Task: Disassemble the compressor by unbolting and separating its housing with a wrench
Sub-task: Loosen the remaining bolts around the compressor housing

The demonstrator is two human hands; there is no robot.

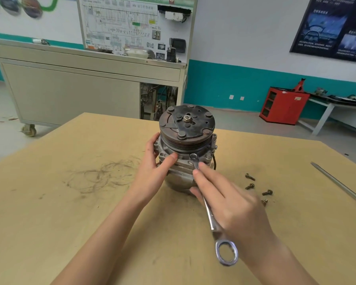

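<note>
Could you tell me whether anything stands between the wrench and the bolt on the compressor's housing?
Nothing visible does. The wrench, held by the right hand, has its small ring at a bolt on the compressor flange, just under the pulley. The left hand grips the compressor further left, clear of it.

Your left hand (155, 171) comes in from the lower left on a bare forearm. Its thumb lies flat on the front of the grey ribbed metal compressor housing (181, 182), with the fingers curled round the far side. Your right hand (224, 200) pinches the long silver double-ring wrench (211, 219), index finger stretched along the shank, small ring just beyond the fingertip.
</note>
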